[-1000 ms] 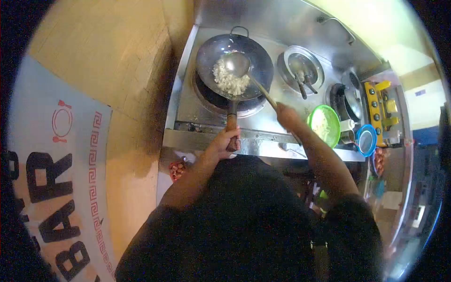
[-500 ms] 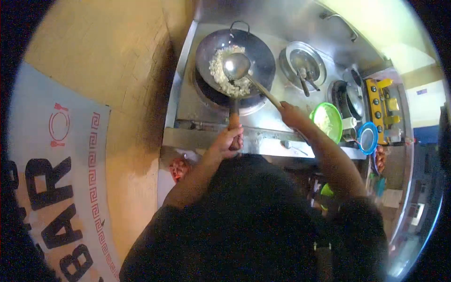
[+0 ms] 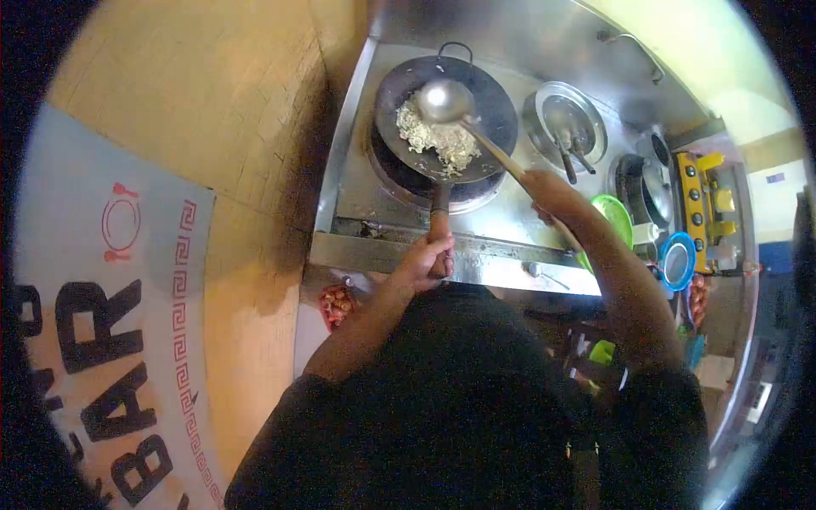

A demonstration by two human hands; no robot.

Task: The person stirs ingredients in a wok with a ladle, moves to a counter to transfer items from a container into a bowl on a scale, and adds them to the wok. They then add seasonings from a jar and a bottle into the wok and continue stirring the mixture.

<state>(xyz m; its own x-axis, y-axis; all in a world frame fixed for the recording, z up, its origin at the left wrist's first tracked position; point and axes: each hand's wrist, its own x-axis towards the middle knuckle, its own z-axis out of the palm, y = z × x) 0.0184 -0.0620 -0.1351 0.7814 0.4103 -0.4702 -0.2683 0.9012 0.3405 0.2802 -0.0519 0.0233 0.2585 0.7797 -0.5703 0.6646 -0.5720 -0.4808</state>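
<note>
My left hand [image 3: 431, 259] is wrapped round the wooden handle of a dark wok [image 3: 395, 102], which sits over the burner [image 3: 378, 174]. A pale, crumbly food that looks like fried rice [image 3: 450, 149] lies in the wok's near half. My right hand [image 3: 551, 195] grips the long wooden handle of a metal ladle [image 3: 444, 101]. The ladle's bowl is over the far edge of the food, its rounded back facing up. Whether the bowl touches the wok is hard to tell.
Right of the wok stands a metal pot [image 3: 534, 115] with utensils inside. A green bowl [image 3: 619, 214] is partly behind my right forearm, near a blue-rimmed strainer [image 3: 677, 261]. A lidded pan [image 3: 654, 191] stands farther right. Below left is a red container of food pieces [image 3: 338, 304].
The ladle's bowl has moved to the far side of the food, and my right hand has come nearer to me. The food is now more bunched in the wok's near half. The view has shifted slightly.
</note>
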